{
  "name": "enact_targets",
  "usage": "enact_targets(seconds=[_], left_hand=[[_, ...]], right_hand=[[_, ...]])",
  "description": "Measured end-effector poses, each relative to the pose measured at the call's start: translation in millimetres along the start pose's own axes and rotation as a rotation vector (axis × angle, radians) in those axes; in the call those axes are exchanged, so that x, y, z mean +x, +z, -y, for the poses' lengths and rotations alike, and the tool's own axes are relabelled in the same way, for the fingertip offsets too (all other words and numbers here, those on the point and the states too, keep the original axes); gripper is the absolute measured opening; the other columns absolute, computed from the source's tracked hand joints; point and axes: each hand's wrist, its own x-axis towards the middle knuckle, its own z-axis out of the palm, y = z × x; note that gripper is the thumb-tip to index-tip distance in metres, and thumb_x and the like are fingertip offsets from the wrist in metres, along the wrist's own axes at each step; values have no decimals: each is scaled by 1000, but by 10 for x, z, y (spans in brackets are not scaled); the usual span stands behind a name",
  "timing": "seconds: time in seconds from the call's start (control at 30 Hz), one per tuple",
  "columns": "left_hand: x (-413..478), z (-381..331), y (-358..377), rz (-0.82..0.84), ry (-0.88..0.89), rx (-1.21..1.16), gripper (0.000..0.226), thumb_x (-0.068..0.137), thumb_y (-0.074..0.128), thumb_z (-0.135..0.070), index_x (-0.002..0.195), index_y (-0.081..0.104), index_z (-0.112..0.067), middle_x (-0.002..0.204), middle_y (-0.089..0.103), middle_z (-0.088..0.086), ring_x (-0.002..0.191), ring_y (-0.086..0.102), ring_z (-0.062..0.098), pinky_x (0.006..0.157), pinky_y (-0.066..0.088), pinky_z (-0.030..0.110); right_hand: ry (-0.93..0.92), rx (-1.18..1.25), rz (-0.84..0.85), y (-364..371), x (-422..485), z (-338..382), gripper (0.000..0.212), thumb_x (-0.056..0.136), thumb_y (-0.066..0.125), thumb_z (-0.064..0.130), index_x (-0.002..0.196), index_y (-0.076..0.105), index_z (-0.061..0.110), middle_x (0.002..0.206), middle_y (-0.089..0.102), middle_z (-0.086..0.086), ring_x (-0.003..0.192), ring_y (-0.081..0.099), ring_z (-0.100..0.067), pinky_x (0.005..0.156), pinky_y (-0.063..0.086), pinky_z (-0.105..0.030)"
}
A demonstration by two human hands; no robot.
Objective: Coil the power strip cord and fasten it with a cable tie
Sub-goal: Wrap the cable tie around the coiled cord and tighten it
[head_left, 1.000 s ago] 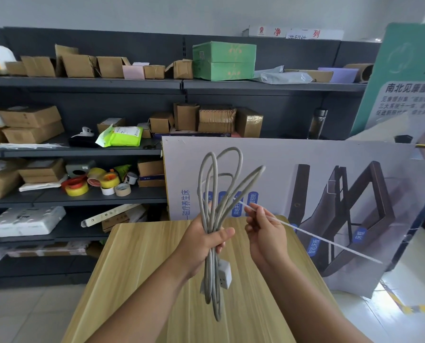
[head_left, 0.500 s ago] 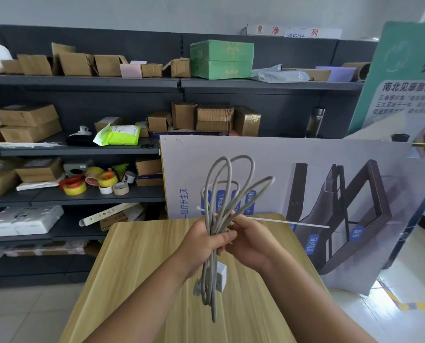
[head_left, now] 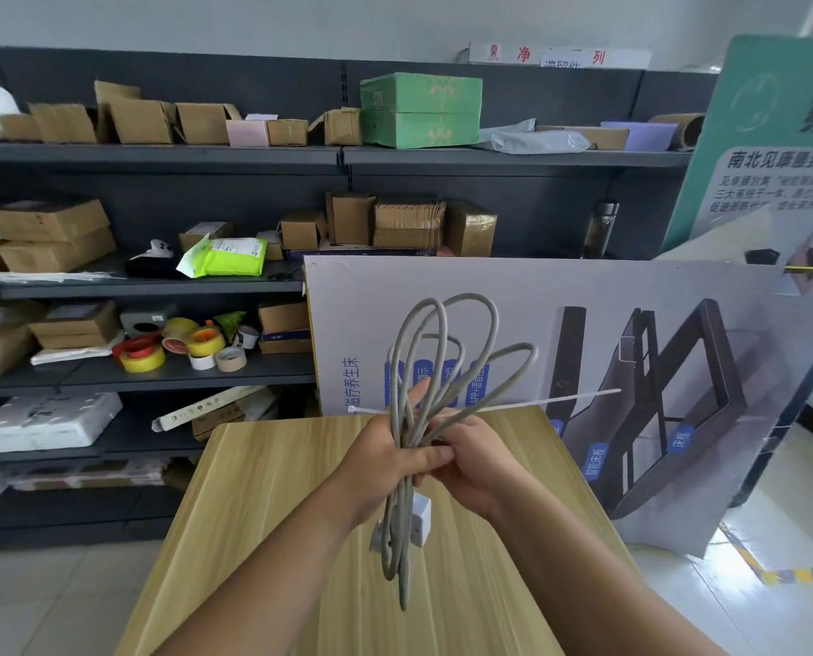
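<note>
My left hand [head_left: 385, 466] grips the middle of a grey power strip cord [head_left: 442, 352] gathered into long loops that stand up above the fist and hang down below it. The white power strip block [head_left: 421, 513] dangles beneath my hands. A thin white cable tie [head_left: 556, 400] lies nearly level behind the loops, its head poking out to the left of the cord and its tail reaching right. My right hand [head_left: 475, 466] presses against the bundle from the right, fingers closed at the cord and tie; which of them it pinches is hidden.
A light wooden table [head_left: 272, 537] lies under my hands. A large printed board [head_left: 631, 324] leans behind it. Dark shelves [head_left: 158, 286] on the left hold cardboard boxes, tape rolls [head_left: 177, 348] and a bundle of white cable ties [head_left: 44, 277].
The right hand moved in against the cord bundle. The cable tie swung from slanting down to the right to lying almost level behind the loops, with its head now left of the cord.
</note>
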Motion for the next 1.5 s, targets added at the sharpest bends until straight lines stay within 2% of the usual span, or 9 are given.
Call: enact_targets(seconds=[0.07, 0.2, 0.33, 0.47, 0.83, 1.0, 1.1, 1.33, 1.5], left_hand=[[-18, -9, -18, 43, 34, -9, 61, 81, 71, -5, 126, 56, -44, 57, 51, -2, 52, 45, 14, 53, 42, 28], [-30, -13, 1, 8, 44, -41, 39, 82, 72, -13, 120, 65, -18, 53, 48, -4, 50, 41, 15, 51, 39, 26], [-8, -29, -37, -49, 25, -78, 35, 82, 73, -13, 116, 69, -22, 54, 48, -8, 50, 42, 13, 52, 41, 26], [-18, -48, -19, -10, 34, -69, 15, 82, 71, -4, 89, 74, -18, 53, 47, 0, 47, 42, 15, 51, 39, 27], [-67, -19, -4, -37, 9, -91, 19, 79, 73, -15, 95, 75, -24, 53, 44, 3, 49, 42, 16, 52, 40, 28], [-78, -8, 7, -11, 35, -110, 45, 78, 73, -7, 119, 66, -24, 56, 44, 6, 49, 43, 17, 51, 43, 27], [-89, -12, 21, -31, 34, -85, 27, 79, 74, -13, 101, 73, -29, 54, 44, 4, 49, 43, 16, 52, 41, 28], [-106, -38, -34, -121, 24, -63, 29, 78, 77, -26, 107, 72, -28, 55, 44, -1, 54, 42, 17, 55, 42, 35], [-41, -34, -65, -139, 27, -137, 35, 77, 78, -21, 112, 72, -23, 66, 55, 7, 64, 54, 23, 65, 49, 34]], right_hand=[[-2, -80, 30, -45, -15, 36, 19, 90, 49, -6, 92, 67, -12, 79, 65, -24, 64, 57, -36, 57, 50, -39], [-33, -53, -12, -146, -15, 45, 26, 93, 58, 11, 110, 66, -8, 97, 61, -30, 81, 53, -41, 74, 46, -48], [-91, 3, -189, -219, -58, 21, 23, 98, 56, 20, 85, 69, 6, 73, 57, -11, 65, 53, -20, 64, 44, -30], [-150, -111, -117, -83, -111, 59, 34, 100, 54, 19, 94, 65, -13, 88, 59, -45, 72, 58, -41, 78, 50, -53], [-101, -161, -129, -96, -144, 48, 57, 83, 71, 42, 101, 62, -11, 93, 54, -45, 80, 46, -40, 74, 38, -50], [-113, -228, -12, -38, -139, 89, 36, 102, 50, 19, 104, 61, -15, 97, 58, -49, 70, 63, -39, 77, 51, -50], [-94, -247, -44, -57, -98, 67, 40, 97, 57, 25, 105, 61, -14, 99, 55, -50, 74, 55, -44, 75, 45, -55], [69, -340, -137, -179, -324, 73, 50, 98, 42, 53, 75, 55, 11, 58, 53, -4, 50, 45, -15, 50, 34, -28], [-582, -958, -448, 178, -580, 61, 39, 91, 57, 33, 56, 41, 29, 46, 41, 13, 44, 37, -5, 48, 31, -19]])
